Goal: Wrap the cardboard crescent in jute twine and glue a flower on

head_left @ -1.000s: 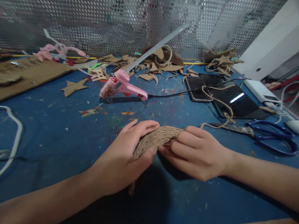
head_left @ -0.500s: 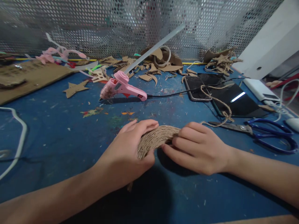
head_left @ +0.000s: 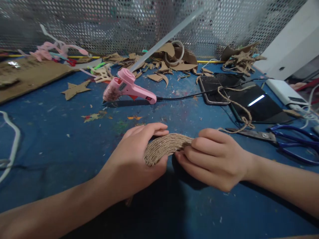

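Observation:
A curved, crescent-like piece covered in rows of brown twine [head_left: 165,146] is held between both hands, a little above the blue table. My left hand [head_left: 139,154] wraps round its left end, fingers behind and thumb in front. At the right end, my right hand [head_left: 211,157] pinches the piece, its fingers curled and hiding that tip. A short brown end [head_left: 129,201] pokes out below my left wrist. Beyond the hands lies a pink glue gun [head_left: 129,88] with a long glue stick in its back.
Blue-handled scissors [head_left: 294,141] lie to the right, near loose twine [head_left: 245,116], a phone [head_left: 211,89], a dark tablet [head_left: 261,104] and a white power bank [head_left: 286,93]. Cardboard scraps [head_left: 161,68] line the mesh at the back. A cardboard star [head_left: 75,89] and white cable [head_left: 15,142] are left.
The view has shifted slightly, so the right-hand objects sit further right. Both hands keep their hold on the twine-covered piece, which is tilted a little differently.

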The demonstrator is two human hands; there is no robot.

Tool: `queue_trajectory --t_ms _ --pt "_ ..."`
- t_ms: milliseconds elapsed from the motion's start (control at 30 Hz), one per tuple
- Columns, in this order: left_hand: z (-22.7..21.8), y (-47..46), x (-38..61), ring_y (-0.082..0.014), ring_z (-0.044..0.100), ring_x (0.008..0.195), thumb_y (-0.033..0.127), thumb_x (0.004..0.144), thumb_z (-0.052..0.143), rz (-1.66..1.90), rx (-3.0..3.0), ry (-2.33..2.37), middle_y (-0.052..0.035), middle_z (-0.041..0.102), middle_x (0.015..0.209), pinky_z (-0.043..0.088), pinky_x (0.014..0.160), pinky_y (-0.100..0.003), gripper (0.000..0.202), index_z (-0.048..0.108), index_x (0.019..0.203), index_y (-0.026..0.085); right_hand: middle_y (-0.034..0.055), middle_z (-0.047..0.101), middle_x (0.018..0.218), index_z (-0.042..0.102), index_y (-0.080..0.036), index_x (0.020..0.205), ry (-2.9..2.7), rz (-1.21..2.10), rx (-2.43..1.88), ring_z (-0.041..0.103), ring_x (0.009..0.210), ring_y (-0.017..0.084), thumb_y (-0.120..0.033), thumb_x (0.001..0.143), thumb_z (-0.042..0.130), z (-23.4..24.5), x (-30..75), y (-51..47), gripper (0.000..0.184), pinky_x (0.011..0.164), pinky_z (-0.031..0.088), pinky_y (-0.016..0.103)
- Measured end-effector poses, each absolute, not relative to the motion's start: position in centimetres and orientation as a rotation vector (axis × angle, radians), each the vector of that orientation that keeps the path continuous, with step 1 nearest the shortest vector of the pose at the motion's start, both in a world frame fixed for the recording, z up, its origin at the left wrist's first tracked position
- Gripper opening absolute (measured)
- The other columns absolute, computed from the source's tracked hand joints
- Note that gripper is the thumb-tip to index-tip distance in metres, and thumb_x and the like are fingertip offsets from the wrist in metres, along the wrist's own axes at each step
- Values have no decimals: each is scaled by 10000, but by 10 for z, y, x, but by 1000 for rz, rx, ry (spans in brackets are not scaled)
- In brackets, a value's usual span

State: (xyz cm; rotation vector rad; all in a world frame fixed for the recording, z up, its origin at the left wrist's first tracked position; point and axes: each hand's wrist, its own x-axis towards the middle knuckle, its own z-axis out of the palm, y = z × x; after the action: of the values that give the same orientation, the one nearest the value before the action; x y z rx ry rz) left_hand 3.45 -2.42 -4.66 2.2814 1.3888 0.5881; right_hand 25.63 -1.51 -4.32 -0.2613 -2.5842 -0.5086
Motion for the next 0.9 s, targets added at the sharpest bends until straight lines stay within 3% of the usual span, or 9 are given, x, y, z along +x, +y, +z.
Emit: queue_trajectory --t_ms 133,333,533,700,900 --pt "-47 -23 39 -275 596 1092 241 697 580 610 2216 1410 -17 667 1138 409 1004 -477 504 489 1192 267 13 615 672 642 -176 718 -2589 -509 -290 449 584 131 -162 910 495 -43 256 -15 242 571 378 327" --pt "-44 -24 41 -275 614 1052 206 671 582 615 2149 1437 -21 663 1109 427 981 -468 496 507 1158 261 54 657 743 670 -135 892 -2641 -371 -386 507 659 154 -132 945 412 -41 263 -20 264 614 396 339" --pt "-44 -26 37 -246 605 972 246 734 568 638 2249 1388 -24 632 1038 423 938 -441 456 481 1181 241 63 652 733 646 -150 752 -2616 -250 -452 519 707 166 -105 948 388 -43 262 -22 327 661 404 348" --pt "-44 -25 39 -232 565 940 210 698 587 640 2375 1348 -19 597 957 416 880 -415 439 519 1132 218 46 638 712 638 -160 740 -2619 -252 -454 521 697 160 -116 935 444 -44 258 -22 278 674 411 342" --pt "-44 -23 40 -235 546 981 237 739 562 614 2433 1301 -44 592 1002 412 882 -416 316 612 1049 210 36 666 739 658 -156 766 -2621 -266 -455 538 686 157 -117 930 458 -43 257 -22 261 668 422 344"
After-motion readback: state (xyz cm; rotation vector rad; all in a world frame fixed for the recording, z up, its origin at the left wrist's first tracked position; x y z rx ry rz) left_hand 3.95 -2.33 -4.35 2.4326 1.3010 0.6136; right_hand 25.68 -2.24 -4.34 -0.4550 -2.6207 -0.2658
